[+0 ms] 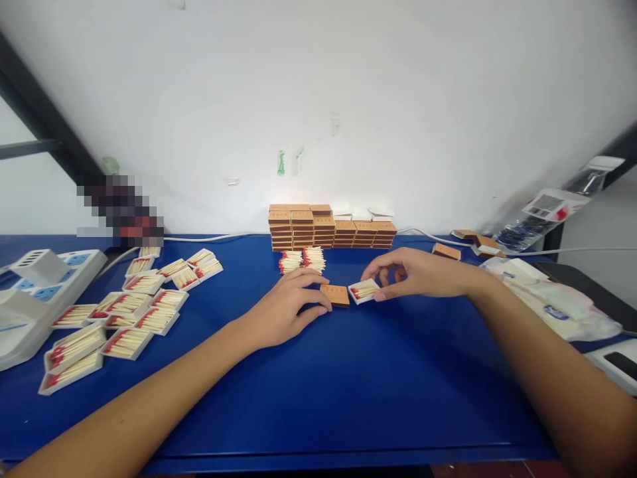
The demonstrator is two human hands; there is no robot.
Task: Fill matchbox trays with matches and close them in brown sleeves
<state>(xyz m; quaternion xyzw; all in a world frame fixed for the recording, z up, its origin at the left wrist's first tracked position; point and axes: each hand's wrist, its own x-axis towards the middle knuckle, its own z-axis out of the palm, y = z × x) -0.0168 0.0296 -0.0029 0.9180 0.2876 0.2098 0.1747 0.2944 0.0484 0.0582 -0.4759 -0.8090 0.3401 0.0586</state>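
A pixelated block [132, 209] at left masks something by the wall; a white power strip [82, 272] runs off the left edge, and a white device [620, 362] is cut off at right. Lettering on the matchboxes is too small to read. At the middle of a blue table [348, 398], the left hand [286, 307] pinches an orange matchbox sleeve [334, 295] by its left end. The right hand [415, 273], fingers curled and partly hidden, grips a white tray [362, 301] of matches just beside the sleeve; whether they touch is unclear. Loose red-tipped matches [301, 260] lie behind the left hand. Matchboxes [323, 229] stand stacked against the wall, topped at right by white trays whose contents cannot be seen. Match-filled trays [119, 356] cluster at left, some overlapping.
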